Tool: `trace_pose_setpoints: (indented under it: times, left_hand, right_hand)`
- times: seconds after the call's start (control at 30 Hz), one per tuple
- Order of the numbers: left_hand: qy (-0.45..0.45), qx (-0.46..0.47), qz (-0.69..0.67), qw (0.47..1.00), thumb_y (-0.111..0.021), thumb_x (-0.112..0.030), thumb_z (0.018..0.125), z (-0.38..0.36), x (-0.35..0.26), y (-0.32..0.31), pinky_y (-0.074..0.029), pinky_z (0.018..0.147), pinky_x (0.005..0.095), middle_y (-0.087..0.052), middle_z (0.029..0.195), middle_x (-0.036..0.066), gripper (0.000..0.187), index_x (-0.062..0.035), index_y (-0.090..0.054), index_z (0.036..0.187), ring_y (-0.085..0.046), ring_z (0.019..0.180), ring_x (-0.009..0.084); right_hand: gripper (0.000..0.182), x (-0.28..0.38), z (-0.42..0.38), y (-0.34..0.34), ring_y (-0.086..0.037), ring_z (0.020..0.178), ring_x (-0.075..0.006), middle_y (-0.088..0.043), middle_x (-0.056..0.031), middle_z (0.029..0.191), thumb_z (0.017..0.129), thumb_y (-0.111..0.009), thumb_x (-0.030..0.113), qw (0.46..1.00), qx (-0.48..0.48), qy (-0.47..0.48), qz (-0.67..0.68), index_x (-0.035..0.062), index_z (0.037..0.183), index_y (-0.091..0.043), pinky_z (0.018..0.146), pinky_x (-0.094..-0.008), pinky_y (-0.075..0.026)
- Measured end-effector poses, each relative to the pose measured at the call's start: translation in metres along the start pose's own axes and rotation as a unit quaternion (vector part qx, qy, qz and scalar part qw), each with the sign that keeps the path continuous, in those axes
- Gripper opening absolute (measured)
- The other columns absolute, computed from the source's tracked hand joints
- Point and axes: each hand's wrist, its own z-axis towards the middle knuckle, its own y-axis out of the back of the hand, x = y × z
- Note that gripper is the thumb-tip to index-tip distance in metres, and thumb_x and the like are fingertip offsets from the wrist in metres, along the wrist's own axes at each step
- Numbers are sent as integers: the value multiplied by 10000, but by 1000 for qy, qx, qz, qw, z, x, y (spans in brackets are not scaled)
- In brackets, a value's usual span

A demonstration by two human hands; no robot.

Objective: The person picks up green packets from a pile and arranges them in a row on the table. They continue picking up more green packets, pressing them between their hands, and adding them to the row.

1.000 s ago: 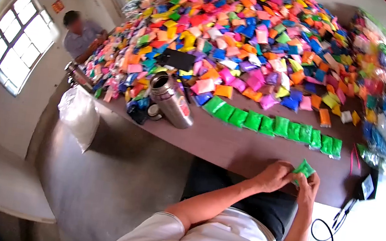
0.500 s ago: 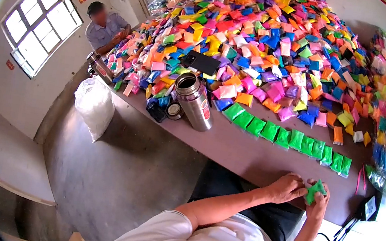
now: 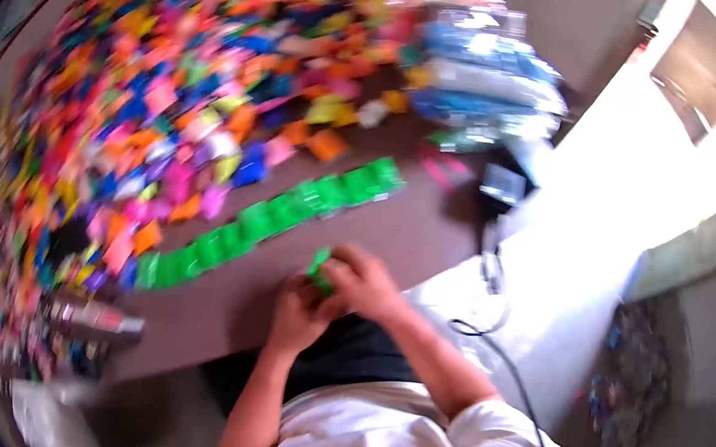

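Note:
A small green packet (image 3: 319, 271) is held between my two hands over the table's near edge. My right hand (image 3: 357, 281) closes on it from the right and above. My left hand (image 3: 300, 312) has its fingers closed around its lower left side, partly hidden by the right. Just beyond them, a row of green packets (image 3: 258, 222) runs in a slanting line across the brown table (image 3: 204, 321). Motion blur hides the finer details of the fingers.
A large heap of colourful packets (image 3: 145, 99) covers the table's far left. Clear bags of packets (image 3: 491, 77) lie behind. A metal flask (image 3: 95, 319) stands at left; a small dark box (image 3: 504, 186) with a black cable (image 3: 527, 392) is at right.
The view has swung to the right, showing a bright area and a pile of bags on that side. The other person is out of view. Both hands still hold the green packet.

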Motion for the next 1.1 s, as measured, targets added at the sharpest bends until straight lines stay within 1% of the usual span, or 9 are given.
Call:
trace_pose_setpoints:
  times: [0.03,0.07,0.13,0.17,0.37,0.47,0.57,0.8,1.1]
  left_hand:
    - [19,11,-57,998,-602,-427,872,4,-10,-2,-463,671,443,-616,786,171,376,-53,-643,879,-601,777,381]
    - [15,11,-2,1000,-621,-382,879,5,-11,-1,-465,726,423,-626,874,177,346,-45,-629,956,-606,823,369]
    - [72,28,22,997,-663,-316,872,-3,2,0,-431,852,425,-593,983,182,347,-2,-591,1002,-573,941,365]
    - [147,39,29,988,-618,-306,905,-13,18,-1,-418,864,437,-582,999,206,347,23,-578,1007,-545,987,395]
    - [69,76,101,990,-526,-255,953,-3,8,2,-380,947,471,-581,1066,254,337,65,-578,1043,-494,1064,444]
    - [97,53,48,993,-538,-258,943,0,-3,2,-369,968,483,-578,1093,268,355,72,-577,1070,-488,1075,453]
    - [79,78,74,991,-552,-263,935,3,-10,3,-375,961,475,-580,1091,267,366,75,-573,1072,-494,1072,447]
    - [112,88,63,988,-572,-270,926,2,-9,3,-388,939,466,-577,1090,258,366,66,-577,1071,-510,1047,422]
    - [28,73,99,992,-552,-277,932,7,-14,0,-397,884,489,-582,991,251,335,48,-587,1009,-516,980,434]
  right_hand:
    - [316,13,-6,5,-637,867,-274,-640,-189,915,873,-579,283,995,34,-68,69,-7,997,-594,768,-382,-501]
    - [295,5,-6,9,-632,819,-283,-632,-190,881,854,-591,271,996,2,72,-47,-3,966,-585,742,-389,-497]
    - [346,1,-7,16,-620,795,-333,-625,-200,866,810,-647,276,991,-5,125,-41,-1,997,-559,731,-392,-493]
    - [347,2,-8,17,-609,814,-273,-615,-167,877,825,-657,258,991,-23,129,-21,-1,1030,-551,731,-366,-487]
    - [392,-1,2,33,-610,842,-348,-633,-191,883,806,-691,297,974,16,42,-222,-17,1010,-579,736,-405,-477]
    - [402,-16,11,29,-575,759,-246,-579,-165,808,818,-685,330,994,53,96,-9,-29,962,-577,690,-374,-458]
    - [419,-20,17,21,-555,747,-214,-564,-167,794,833,-677,355,988,61,120,77,-39,938,-580,685,-360,-454]
    - [418,-1,14,27,-558,675,-271,-568,-203,735,823,-684,364,988,96,78,-89,-41,877,-595,653,-399,-449]
    - [308,-18,9,26,-535,704,-120,-592,-87,725,886,-664,282,979,120,132,96,-22,912,-623,646,-323,-458]
